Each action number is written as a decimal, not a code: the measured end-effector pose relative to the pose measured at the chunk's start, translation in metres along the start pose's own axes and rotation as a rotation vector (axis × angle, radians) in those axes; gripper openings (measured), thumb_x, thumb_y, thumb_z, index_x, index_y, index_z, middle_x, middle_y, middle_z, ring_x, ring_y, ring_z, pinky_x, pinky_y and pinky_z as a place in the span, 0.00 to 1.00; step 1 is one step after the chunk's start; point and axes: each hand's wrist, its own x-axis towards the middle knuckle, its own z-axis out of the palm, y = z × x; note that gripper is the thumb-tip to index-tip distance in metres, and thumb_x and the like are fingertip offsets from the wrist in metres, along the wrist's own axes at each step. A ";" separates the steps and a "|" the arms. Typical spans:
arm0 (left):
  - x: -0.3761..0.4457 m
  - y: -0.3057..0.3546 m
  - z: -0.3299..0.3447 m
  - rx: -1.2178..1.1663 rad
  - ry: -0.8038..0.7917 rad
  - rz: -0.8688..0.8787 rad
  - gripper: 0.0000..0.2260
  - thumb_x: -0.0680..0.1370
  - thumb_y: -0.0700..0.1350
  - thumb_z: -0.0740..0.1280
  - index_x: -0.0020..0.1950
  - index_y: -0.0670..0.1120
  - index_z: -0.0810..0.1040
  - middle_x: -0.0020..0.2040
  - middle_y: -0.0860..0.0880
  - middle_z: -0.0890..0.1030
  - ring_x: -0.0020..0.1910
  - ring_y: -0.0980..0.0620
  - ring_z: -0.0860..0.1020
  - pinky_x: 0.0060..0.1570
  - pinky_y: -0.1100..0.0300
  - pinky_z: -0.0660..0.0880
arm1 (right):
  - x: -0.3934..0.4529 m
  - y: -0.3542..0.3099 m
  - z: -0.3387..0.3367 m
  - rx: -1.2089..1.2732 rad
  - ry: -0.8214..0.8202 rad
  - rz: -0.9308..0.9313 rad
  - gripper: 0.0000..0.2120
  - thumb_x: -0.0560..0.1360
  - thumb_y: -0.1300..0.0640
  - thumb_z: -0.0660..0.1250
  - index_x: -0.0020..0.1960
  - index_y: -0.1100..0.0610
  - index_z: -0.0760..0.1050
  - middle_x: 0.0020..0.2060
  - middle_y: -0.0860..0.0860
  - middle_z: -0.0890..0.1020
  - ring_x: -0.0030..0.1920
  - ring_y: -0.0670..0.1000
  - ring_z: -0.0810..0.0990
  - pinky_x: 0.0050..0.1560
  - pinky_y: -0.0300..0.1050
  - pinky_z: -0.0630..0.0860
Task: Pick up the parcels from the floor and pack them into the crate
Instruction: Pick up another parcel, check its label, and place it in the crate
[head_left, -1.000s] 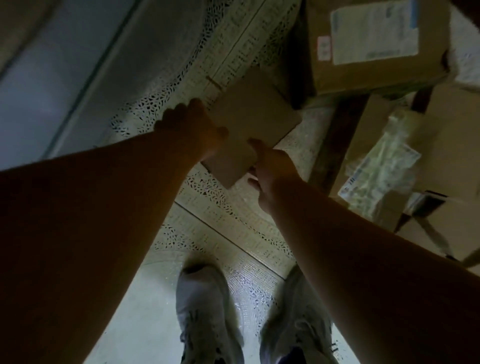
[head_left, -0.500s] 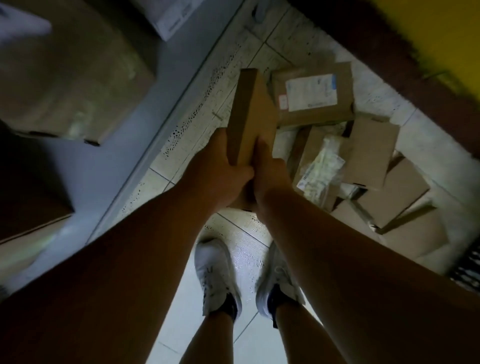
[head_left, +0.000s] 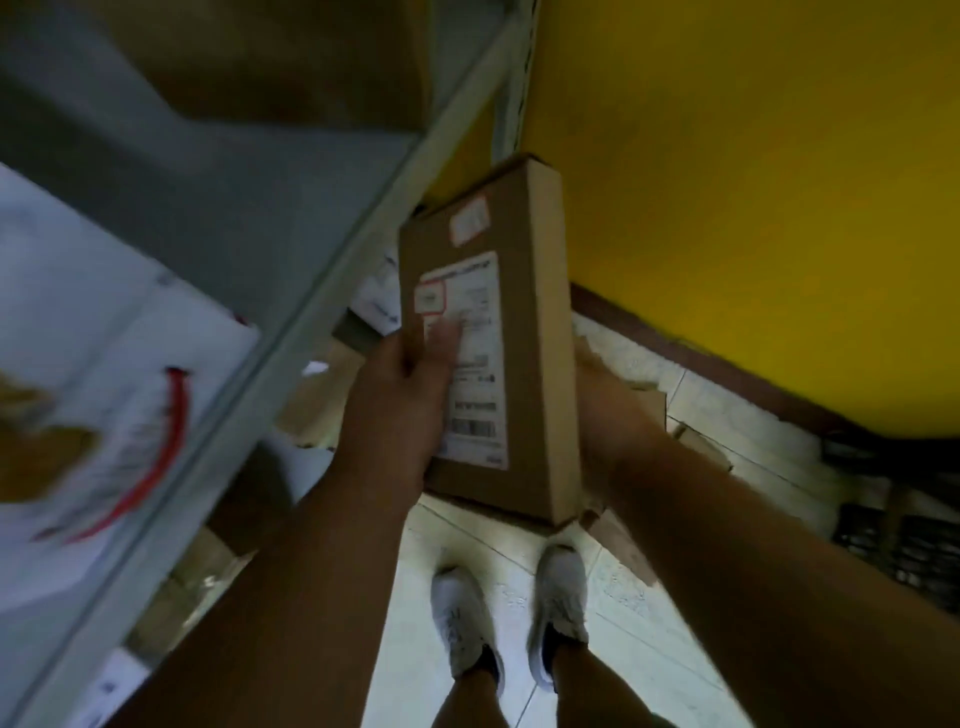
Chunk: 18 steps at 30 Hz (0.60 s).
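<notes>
At the bottom of the view, two pale grey trainers (head_left: 511, 613) stand side by side on the pale tiled floor (head_left: 691, 410). Above them both bare forearms reach forward to a flat brown cardboard parcel (head_left: 524, 405) held up in the air, clear of the floor, long side pointing away from the person. The left hand (head_left: 402, 410) grips the parcel's left edge, its thumb laid across the white printed shipping label (head_left: 475, 358) on the top face and the rest of its fingers curled out of sight beneath. The right hand (head_left: 602, 400) is against the parcel's right side wall; its fingers are hidden behind the cardboard, so how they lie cannot be told. A small red-bordered white sticker (head_left: 469, 219) sits near the parcel's far end.

On the floor just right of and below the parcel lie more brown cardboard parcels (head_left: 654, 400), partly hidden by the right forearm. To the left runs a grey metal shelf edge (head_left: 291, 332) on a diagonal, with a blurred white bag bearing a red curved mark (head_left: 130, 374) lying on the shelf. Beyond the parcel rises a yellow wall (head_left: 753, 182) with a dark brown skirting strip (head_left: 691, 348) at its foot.
</notes>
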 end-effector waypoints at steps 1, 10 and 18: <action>-0.012 0.019 -0.006 0.011 -0.002 0.002 0.31 0.62 0.80 0.64 0.54 0.60 0.81 0.49 0.55 0.87 0.46 0.55 0.86 0.46 0.50 0.83 | -0.014 -0.023 0.001 0.012 0.066 -0.029 0.18 0.82 0.58 0.59 0.38 0.53 0.81 0.33 0.50 0.84 0.35 0.48 0.83 0.41 0.48 0.79; -0.139 0.144 -0.025 -0.031 0.121 0.167 0.26 0.61 0.69 0.71 0.52 0.58 0.78 0.48 0.54 0.87 0.45 0.54 0.86 0.46 0.48 0.84 | -0.161 -0.119 0.027 -0.052 0.349 -0.415 0.14 0.71 0.39 0.73 0.50 0.40 0.71 0.45 0.40 0.85 0.41 0.45 0.87 0.34 0.48 0.84; -0.261 0.172 -0.049 -0.124 0.445 0.373 0.17 0.74 0.63 0.67 0.57 0.55 0.83 0.49 0.57 0.87 0.48 0.58 0.85 0.50 0.55 0.82 | -0.222 -0.157 0.052 -0.314 0.182 -0.762 0.13 0.73 0.39 0.70 0.50 0.44 0.70 0.40 0.39 0.82 0.40 0.35 0.83 0.33 0.32 0.78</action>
